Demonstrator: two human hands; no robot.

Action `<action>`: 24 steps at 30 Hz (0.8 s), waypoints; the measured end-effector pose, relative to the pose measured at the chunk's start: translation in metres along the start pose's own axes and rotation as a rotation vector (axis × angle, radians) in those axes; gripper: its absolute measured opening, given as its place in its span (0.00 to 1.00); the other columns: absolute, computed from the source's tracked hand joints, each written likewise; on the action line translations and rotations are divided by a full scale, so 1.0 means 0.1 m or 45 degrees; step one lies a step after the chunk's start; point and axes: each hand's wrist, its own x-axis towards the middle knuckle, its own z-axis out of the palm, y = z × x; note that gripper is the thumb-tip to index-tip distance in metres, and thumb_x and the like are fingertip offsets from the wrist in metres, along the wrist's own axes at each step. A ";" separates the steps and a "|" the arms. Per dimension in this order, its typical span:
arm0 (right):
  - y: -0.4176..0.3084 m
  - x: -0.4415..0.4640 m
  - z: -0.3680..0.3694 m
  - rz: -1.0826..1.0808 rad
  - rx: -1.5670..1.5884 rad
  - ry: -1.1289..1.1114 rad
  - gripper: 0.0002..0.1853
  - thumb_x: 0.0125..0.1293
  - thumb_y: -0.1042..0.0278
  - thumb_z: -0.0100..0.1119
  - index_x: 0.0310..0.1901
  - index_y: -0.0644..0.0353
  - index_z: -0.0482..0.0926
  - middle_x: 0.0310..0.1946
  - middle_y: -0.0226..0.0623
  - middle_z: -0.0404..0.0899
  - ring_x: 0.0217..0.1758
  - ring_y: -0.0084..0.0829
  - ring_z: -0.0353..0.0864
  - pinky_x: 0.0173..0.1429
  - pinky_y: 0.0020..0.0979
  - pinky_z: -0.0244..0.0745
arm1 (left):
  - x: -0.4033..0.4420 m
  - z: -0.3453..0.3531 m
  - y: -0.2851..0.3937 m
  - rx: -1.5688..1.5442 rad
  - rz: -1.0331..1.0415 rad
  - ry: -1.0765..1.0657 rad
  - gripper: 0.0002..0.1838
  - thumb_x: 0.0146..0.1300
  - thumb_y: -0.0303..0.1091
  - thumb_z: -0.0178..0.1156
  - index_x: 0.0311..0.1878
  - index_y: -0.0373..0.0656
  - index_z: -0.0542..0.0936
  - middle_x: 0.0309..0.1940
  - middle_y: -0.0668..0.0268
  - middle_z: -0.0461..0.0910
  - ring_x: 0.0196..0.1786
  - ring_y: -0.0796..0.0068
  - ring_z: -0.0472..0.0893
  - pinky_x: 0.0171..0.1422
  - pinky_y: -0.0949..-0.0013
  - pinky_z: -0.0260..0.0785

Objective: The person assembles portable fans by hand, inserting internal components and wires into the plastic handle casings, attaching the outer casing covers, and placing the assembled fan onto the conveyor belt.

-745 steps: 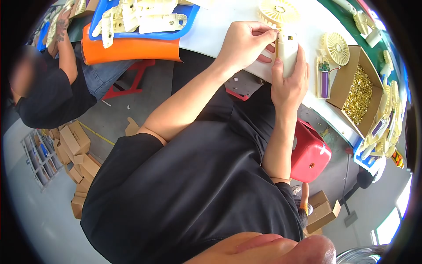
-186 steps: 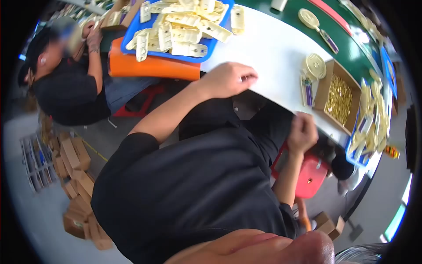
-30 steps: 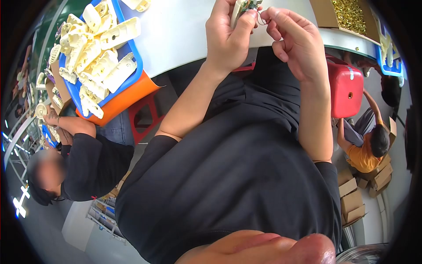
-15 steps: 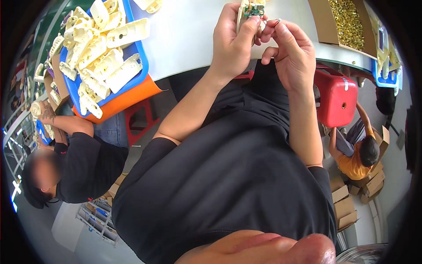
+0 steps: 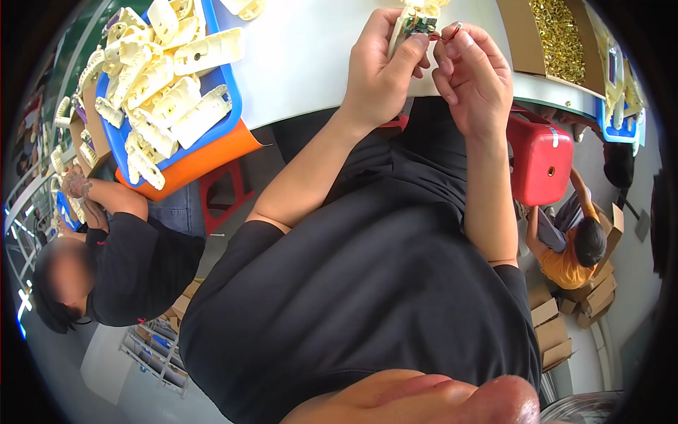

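Note:
My left hand [image 5: 381, 74] is closed around a cream plastic housing [image 5: 397, 35], its thumb at the lower edge of a green circuit board [image 5: 420, 26] in the housing. Red and dark wires [image 5: 439, 37] run from the board towards my right hand [image 5: 480, 81]. Thumb and forefinger of that hand pinch the wire end, where a small silvery tip [image 5: 458, 28] sticks out. Both hands are close together over the front edge of the white table [image 5: 304, 63]. The top of the housing is cut off by the frame edge.
A blue tray [image 5: 234, 106] heaped with cream shells stands left, above an orange sheet [image 5: 212, 157]. A carton [image 5: 524, 35] of small brass-coloured parts is at right, near another blue tray [image 5: 621, 129]. A red stool [image 5: 540, 159] and two co-workers [image 5: 152, 261] are beyond.
Since half a second ago, both hands have shifted slightly right with the housing and wire. Several seconds ago my hands were apart, without this housing; the view has since turned.

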 end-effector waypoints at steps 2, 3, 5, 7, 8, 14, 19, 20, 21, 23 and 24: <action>-0.02 0.03 0.04 0.003 -0.047 0.051 0.11 0.81 0.68 0.53 0.51 0.66 0.81 0.36 0.30 0.75 0.33 0.18 0.72 0.21 0.17 0.59 | 0.00 -0.01 0.00 0.004 -0.001 -0.008 0.14 0.78 0.35 0.56 0.59 0.38 0.73 0.41 0.67 0.80 0.38 0.83 0.78 0.41 0.75 0.72; -0.03 0.03 0.05 0.003 -0.071 0.076 0.11 0.81 0.68 0.53 0.51 0.66 0.81 0.36 0.29 0.74 0.33 0.18 0.71 0.21 0.17 0.58 | 0.01 -0.04 -0.03 0.012 0.019 -0.014 0.15 0.76 0.34 0.56 0.59 0.36 0.73 0.43 0.64 0.82 0.38 0.81 0.80 0.40 0.73 0.74; -0.03 0.05 0.02 0.007 -0.027 0.058 0.11 0.81 0.67 0.54 0.51 0.66 0.81 0.34 0.28 0.71 0.32 0.17 0.68 0.21 0.17 0.56 | 0.02 -0.06 -0.05 -0.010 0.037 -0.001 0.15 0.74 0.32 0.57 0.59 0.35 0.73 0.45 0.62 0.85 0.37 0.79 0.82 0.39 0.72 0.76; -0.04 0.05 0.01 0.056 0.015 0.054 0.11 0.80 0.67 0.54 0.50 0.66 0.81 0.32 0.26 0.69 0.30 0.16 0.66 0.21 0.16 0.54 | 0.02 -0.04 -0.04 -0.071 0.032 0.037 0.15 0.73 0.31 0.59 0.58 0.35 0.75 0.42 0.63 0.86 0.37 0.79 0.83 0.40 0.73 0.76; -0.04 0.04 0.01 0.104 0.036 0.059 0.11 0.80 0.66 0.54 0.49 0.66 0.81 0.31 0.26 0.68 0.29 0.15 0.64 0.21 0.16 0.53 | 0.01 -0.02 -0.02 -0.058 0.008 0.038 0.14 0.75 0.33 0.58 0.58 0.36 0.75 0.41 0.65 0.83 0.37 0.81 0.80 0.41 0.74 0.75; -0.05 -0.01 -0.01 0.283 -0.053 0.163 0.11 0.79 0.66 0.55 0.47 0.65 0.80 0.26 0.22 0.66 0.23 0.11 0.57 0.20 0.16 0.49 | 0.00 -0.02 -0.07 -0.015 0.021 0.027 0.13 0.79 0.35 0.55 0.59 0.39 0.73 0.40 0.69 0.78 0.39 0.84 0.76 0.43 0.77 0.71; -0.09 -0.03 0.11 0.327 -0.210 0.190 0.11 0.80 0.64 0.55 0.46 0.64 0.80 0.24 0.21 0.67 0.19 0.10 0.54 0.19 0.16 0.49 | 0.01 -0.04 -0.13 -0.001 0.092 -0.020 0.13 0.78 0.35 0.56 0.59 0.38 0.73 0.41 0.70 0.78 0.39 0.85 0.75 0.44 0.77 0.71; -0.08 -0.03 0.12 0.324 -0.246 0.176 0.11 0.80 0.64 0.55 0.46 0.64 0.80 0.24 0.21 0.67 0.18 0.10 0.53 0.18 0.17 0.49 | 0.00 -0.04 -0.13 0.026 0.088 -0.004 0.13 0.78 0.35 0.56 0.59 0.38 0.73 0.41 0.70 0.78 0.40 0.85 0.75 0.44 0.77 0.71; -0.07 -0.04 0.12 0.322 -0.282 0.162 0.11 0.80 0.64 0.55 0.45 0.64 0.79 0.23 0.21 0.67 0.18 0.10 0.53 0.18 0.17 0.49 | -0.01 -0.03 -0.10 0.054 0.083 0.013 0.13 0.78 0.35 0.56 0.58 0.38 0.73 0.41 0.70 0.78 0.40 0.85 0.75 0.44 0.77 0.71; -0.04 -0.05 0.13 0.277 -0.424 0.155 0.11 0.81 0.64 0.54 0.45 0.64 0.79 0.22 0.21 0.66 0.17 0.10 0.52 0.18 0.17 0.48 | -0.01 0.00 -0.03 0.104 0.073 0.036 0.13 0.78 0.35 0.57 0.58 0.38 0.74 0.41 0.70 0.78 0.40 0.85 0.75 0.44 0.77 0.71; -0.03 -0.06 0.13 0.255 -0.495 0.152 0.11 0.81 0.64 0.54 0.44 0.63 0.79 0.21 0.21 0.66 0.17 0.10 0.52 0.17 0.17 0.48 | -0.02 0.02 0.01 0.127 0.066 0.043 0.13 0.78 0.35 0.56 0.58 0.37 0.74 0.41 0.70 0.78 0.40 0.85 0.75 0.44 0.78 0.71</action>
